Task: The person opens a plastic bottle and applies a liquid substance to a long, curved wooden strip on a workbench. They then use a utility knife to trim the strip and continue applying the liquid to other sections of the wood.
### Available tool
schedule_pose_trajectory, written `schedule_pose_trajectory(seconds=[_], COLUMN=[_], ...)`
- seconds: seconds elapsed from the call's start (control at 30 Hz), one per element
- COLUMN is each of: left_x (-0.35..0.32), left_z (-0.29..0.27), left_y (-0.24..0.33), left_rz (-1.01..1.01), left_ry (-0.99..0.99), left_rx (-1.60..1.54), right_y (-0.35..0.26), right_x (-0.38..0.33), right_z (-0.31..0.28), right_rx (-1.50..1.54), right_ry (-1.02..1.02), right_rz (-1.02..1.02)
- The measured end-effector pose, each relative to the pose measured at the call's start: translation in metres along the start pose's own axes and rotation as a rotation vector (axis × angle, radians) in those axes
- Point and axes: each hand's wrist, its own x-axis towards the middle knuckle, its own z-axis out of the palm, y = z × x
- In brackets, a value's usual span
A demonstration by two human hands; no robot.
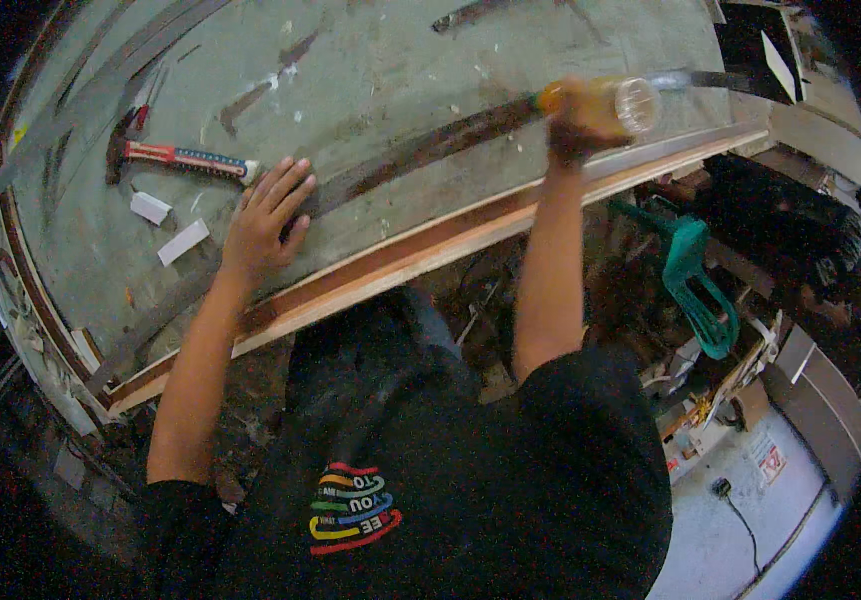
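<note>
My right hand point(572, 135) is wrapped round a yellowish see-through plastic bottle point(635, 107). The bottle lies sideways in the grip, its round base to the right and its orange-yellow end to the left; motion blurs the hand somewhat. Under that end runs a long dark brown band point(430, 142) across the greenish-grey panel point(370, 70). My left hand point(268, 222) rests flat on the panel with its fingers stretched out, by the band's left part. Just beyond its fingertips lies a hammer point(185, 160) with a red, white and blue handle, head to the left.
Two small white pieces, one a white block point(184, 242), lie left of my left hand. A pale wooden edge strip point(390, 262) borders the panel's near side. Below it at right hangs a green-handled tool point(690, 285). A black plug point(721, 488) with a cord sits lower right.
</note>
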Motion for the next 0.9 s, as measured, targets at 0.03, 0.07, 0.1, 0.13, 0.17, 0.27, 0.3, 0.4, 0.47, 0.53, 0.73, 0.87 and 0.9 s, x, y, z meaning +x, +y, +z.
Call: schedule_pose_trajectory(seconds=[0.03,0.07,0.1,0.13,0.17,0.27,0.3,0.4,0.47,0.53,0.73,0.87,0.9], left_x=[0.001,0.001,0.001,0.002,0.002,0.002,0.001,0.000,-0.002,-0.005,-0.008,-0.015,-0.023], left_z=[0.000,0.000,0.001,0.001,0.002,0.003,0.002,-0.001,-0.003,-0.003,0.010,0.011,0.007], left_y=[0.000,0.000,0.000,-0.001,-0.002,-0.003,-0.003,-0.001,0.000,-0.001,-0.011,-0.026,-0.032], left_rz=[0.006,0.011,0.036,0.017,0.018,0.034,0.038,0.028,0.025,0.028,0.077,0.164,0.174], left_ry=[0.032,0.042,0.062,0.043,0.050,0.070,0.072,0.061,0.067,0.073,0.159,0.122,0.080], left_rx=[0.010,0.012,0.008,-0.001,-0.009,-0.009,-0.003,-0.027,-0.034,-0.045,-0.098,-0.124,-0.081], right_y=[-0.033,-0.070,-0.109,-0.148,-0.176,-0.200,-0.189,-0.097,-0.056,-0.036,-0.148,-0.223,-0.220], right_x=[-0.019,-0.042,-0.067,-0.092,-0.111,-0.131,-0.124,-0.063,-0.032,-0.014,-0.095,-0.160,-0.160], right_z=[0.005,0.005,0.003,0.000,-0.006,-0.010,-0.008,-0.025,-0.019,-0.019,0.004,-0.011,-0.010], right_rx=[0.162,0.301,0.434,0.568,0.670,0.827,0.733,0.156,0.349,0.433,0.529,0.676,0.698], right_ry=[-0.018,-0.068,-0.137,-0.211,-0.265,-0.292,-0.242,-0.428,-0.124,0.161,-0.012,-0.296,-0.186], right_rz=[0.051,0.093,0.112,0.128,0.011,0.123,0.198,-0.250,0.183,0.274,0.174,-0.112,0.001])
